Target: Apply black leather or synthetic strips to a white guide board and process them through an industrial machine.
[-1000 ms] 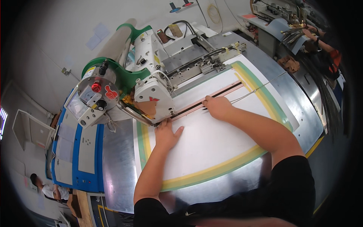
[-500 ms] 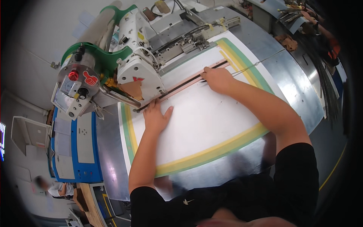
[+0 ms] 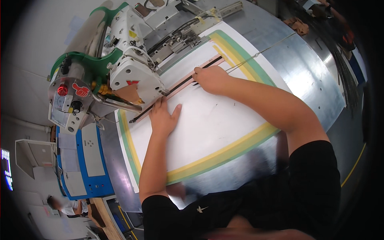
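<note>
Two bare hands press on a white panel (image 3: 216, 120) that lies flat on the metal desk (image 3: 308, 76). The left hand (image 3: 163, 117) lies palm down with its fingers spread, holding nothing, its fingertips just beside a long dark strip (image 3: 180, 85) that runs slantwise across the panel's far side. The right hand (image 3: 211, 79) is curled, its fingertips pressed on the same strip further along — whether it pinches the strip or only presses it flat I cannot tell. The strip lies on a pinkish band and passes under the head of a white sewing machine (image 3: 132, 76), which stands at the desk's far left corner with green covers and a red knob on its end. The panel carries a yellow and green border (image 3: 224, 154) that curves along its near edge and up its right side. A thin wire (image 3: 264, 50) stretches from beside the right hand toward the desk's far right edge. Off the desk's left edge stands a blue control box (image 3: 86, 164).
</note>
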### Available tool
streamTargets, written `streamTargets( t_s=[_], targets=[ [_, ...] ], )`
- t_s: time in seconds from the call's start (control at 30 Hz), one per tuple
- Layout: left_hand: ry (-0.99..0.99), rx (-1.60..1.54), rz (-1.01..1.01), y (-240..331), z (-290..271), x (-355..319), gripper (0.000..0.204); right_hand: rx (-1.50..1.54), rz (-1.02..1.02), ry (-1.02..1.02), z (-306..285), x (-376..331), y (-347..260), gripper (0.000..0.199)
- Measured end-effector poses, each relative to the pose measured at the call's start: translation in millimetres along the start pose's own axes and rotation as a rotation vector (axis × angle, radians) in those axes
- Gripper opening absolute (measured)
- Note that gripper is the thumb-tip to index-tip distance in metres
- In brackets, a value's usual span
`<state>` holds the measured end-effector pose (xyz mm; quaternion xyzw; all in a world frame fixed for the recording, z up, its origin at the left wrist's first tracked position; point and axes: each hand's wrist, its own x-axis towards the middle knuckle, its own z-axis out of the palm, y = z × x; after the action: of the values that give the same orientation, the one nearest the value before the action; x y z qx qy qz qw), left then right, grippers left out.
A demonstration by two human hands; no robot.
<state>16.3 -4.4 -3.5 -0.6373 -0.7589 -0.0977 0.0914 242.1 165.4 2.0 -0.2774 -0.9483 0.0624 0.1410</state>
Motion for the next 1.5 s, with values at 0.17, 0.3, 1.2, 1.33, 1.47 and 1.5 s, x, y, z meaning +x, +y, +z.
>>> streamTargets(
  t_s=[0.17, 0.3, 1.2, 1.33, 1.47, 1.5],
  targets=[
    [0.019, -0.016, 0.01, 1, 1, 2, 0.07, 0.021, -0.026, 0.012, 10, 8, -9, 0.025],
    [-0.013, -0.038, -0.004, 2, -1, 3, 0.073, 0.034, -0.016, -0.026, 12, 16, -22, 0.024],
    [-0.096, -0.044, -0.075, 34, -13, -1, 0.077, 0.082, -0.006, -0.034, -22, -24, 7, 0.032],
    [-0.116, -0.052, -0.093, 39, -19, 0, 0.077, 0.135, 0.001, -0.03, -16, -19, -1, 0.032],
    [-0.121, -0.063, -0.089, 51, -20, 1, 0.077, 0.255, 0.003, 0.05, -9, -19, -3, 0.022],
    [-0.115, -0.055, -0.084, 50, -20, 1, 0.078, 0.282, 0.004, 0.066, -7, -17, -5, 0.022]
  ],
)
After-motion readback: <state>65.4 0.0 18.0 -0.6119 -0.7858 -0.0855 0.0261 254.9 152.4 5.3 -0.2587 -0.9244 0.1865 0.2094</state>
